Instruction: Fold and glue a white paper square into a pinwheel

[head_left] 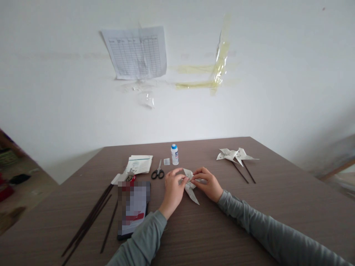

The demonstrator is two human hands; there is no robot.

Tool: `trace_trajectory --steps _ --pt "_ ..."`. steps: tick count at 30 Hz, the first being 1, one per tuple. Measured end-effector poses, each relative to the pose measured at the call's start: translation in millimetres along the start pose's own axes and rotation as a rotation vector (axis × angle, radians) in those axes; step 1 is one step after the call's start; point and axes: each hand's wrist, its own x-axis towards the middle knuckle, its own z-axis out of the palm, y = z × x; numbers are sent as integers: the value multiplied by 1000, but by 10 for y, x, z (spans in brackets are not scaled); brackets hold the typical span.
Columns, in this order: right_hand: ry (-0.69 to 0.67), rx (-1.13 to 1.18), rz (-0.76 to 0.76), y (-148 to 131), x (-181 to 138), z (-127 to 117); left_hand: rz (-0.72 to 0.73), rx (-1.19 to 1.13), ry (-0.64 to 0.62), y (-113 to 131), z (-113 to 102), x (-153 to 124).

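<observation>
My left hand [175, 187] and my right hand [207, 183] meet over the middle of the table, both pinching a folded paper pinwheel [191, 193]. One pointed blade hangs toward me and another points away, while its centre is partly covered by my fingertips. Just beyond my hands stands a white glue bottle [175, 155] with a blue cap. Left of it are a small translucent square [166, 161] and black-handled scissors [158, 173] with the blades pointing away.
Two paper pinwheels [229, 155] on dark sticks [249, 172] lie at the right. On the left are stacked printed paper [140, 164], a small red box [130, 181], long dark sticks [88, 221] and a phone [134, 210]. A wall [194, 118] borders the table's far edge.
</observation>
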Motion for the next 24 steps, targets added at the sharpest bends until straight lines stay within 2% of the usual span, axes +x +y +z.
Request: trace_trajectory --steps 14,24 --pt "51 -19 25 -14 5 -25 23 26 -14 88 -32 -21" --pt "45 -16 52 -26 5 -22 26 92 17 -11 -21 5"
